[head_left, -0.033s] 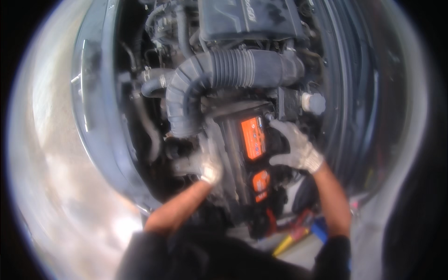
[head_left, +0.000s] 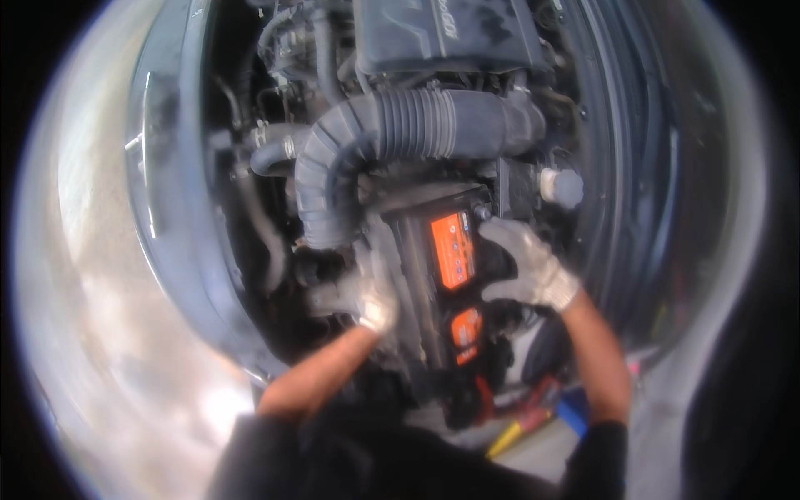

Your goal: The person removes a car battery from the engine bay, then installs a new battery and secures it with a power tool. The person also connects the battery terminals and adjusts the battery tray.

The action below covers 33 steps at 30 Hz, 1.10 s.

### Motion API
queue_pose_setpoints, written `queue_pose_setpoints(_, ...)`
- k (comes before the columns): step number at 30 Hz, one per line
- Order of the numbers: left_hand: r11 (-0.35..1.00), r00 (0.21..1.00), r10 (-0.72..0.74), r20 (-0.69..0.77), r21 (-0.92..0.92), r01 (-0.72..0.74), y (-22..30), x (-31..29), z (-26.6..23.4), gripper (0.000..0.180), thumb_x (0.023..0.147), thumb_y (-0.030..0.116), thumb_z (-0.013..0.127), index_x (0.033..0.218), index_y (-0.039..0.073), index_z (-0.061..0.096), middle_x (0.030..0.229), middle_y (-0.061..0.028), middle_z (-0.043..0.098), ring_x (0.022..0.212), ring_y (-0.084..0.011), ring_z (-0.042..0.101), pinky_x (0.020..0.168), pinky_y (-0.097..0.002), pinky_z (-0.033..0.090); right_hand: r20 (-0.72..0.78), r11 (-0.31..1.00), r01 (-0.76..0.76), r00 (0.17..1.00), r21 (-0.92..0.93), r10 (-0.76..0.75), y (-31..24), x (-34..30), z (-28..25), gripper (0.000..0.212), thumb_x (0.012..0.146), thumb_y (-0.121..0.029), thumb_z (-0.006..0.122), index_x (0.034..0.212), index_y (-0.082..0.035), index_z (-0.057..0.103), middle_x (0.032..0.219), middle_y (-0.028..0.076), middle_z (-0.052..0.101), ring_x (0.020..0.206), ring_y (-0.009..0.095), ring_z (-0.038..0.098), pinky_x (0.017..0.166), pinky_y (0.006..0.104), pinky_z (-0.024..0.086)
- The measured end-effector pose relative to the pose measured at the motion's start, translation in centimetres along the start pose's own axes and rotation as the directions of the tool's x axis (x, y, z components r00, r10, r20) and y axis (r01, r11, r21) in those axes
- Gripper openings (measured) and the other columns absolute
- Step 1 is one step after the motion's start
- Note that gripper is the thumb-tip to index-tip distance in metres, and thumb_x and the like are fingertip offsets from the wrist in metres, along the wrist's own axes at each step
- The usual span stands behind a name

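Note:
A black car battery (head_left: 418,287) with orange labels sits in the engine bay between my hands. My left hand (head_left: 367,292), in a pale work glove, rests along the battery's left side. Its fingers are stretched out and its thumb points away to the left; blur hides how firmly it touches. On the other side my right hand (head_left: 533,268), gloved too, has thumb and fingers spread wide at the battery's right edge. One fingertip is close to a battery post (head_left: 482,213). Neither hand is closed around anything.
A ribbed air intake hose (head_left: 408,125) bends around beyond the battery. Farther off lies a dark engine cover (head_left: 446,33). A white-capped reservoir (head_left: 562,187) stands to the right. Nearest my body are a red cable (head_left: 485,398) and a yellow-handled tool (head_left: 508,437).

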<state>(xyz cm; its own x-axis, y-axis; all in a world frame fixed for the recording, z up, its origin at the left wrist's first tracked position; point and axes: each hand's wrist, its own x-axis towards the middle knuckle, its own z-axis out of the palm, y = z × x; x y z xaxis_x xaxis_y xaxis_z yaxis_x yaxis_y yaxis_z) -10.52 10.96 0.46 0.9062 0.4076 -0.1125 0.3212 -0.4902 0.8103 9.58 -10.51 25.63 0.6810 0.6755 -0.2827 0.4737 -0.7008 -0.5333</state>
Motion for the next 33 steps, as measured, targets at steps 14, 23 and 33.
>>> queue_pose_setpoints(14,0.908,0.878,-0.339,0.337,-0.126,0.399,-1.1,-2.9,1.0,0.06,0.12,0.047,0.043,0.155,0.0,0.057,0.125,-0.012,0.07,0.106,-0.0205,0.067,0.094,-0.0352,0.055,0.077,0.968,0.242,0.969,-0.061,-0.237,-1.8,1.6,0.7,0.031,0.073,-0.026,0.093,0.093,-0.01,0.076,0.074,0.006,0.064,0.072,0.03,0.066,0.081,0.0449,0.055)
queue_pose_setpoints(23,0.985,0.995,0.096,-0.039,-0.141,-0.101,5.7,1.7,2.6,0.04,0.115,0.02,0.055,0.15,0.001,0.062,0.101,-0.0205,0.073,0.087,-0.0341,0.07,0.082,-0.045,0.056,-0.161,0.912,0.319,0.916,-0.259,-0.367,-1.4,2.4,-0.6,0.029,0.07,-0.03,0.1,0.076,-0.017,0.075,0.071,0.001,0.064,0.066,0.023,0.061,0.067,0.0404,0.05)
queue_pose_setpoints(33,0.927,0.993,-0.003,0.119,-0.373,0.047,10.4,4.3,-6.5,0.058,0.113,0.015,0.055,0.167,-0.004,0.043,0.16,-0.0241,0.058,0.135,-0.0322,0.062,0.118,-0.0391,0.045,-0.237,0.992,-0.08,0.97,-0.102,0.053,-2.4,1.4,-0.1,0.034,0.076,-0.013,0.095,0.105,-0.013,0.077,0.102,0.007,0.075,0.098,0.03,0.071,0.092,0.0458,0.057)
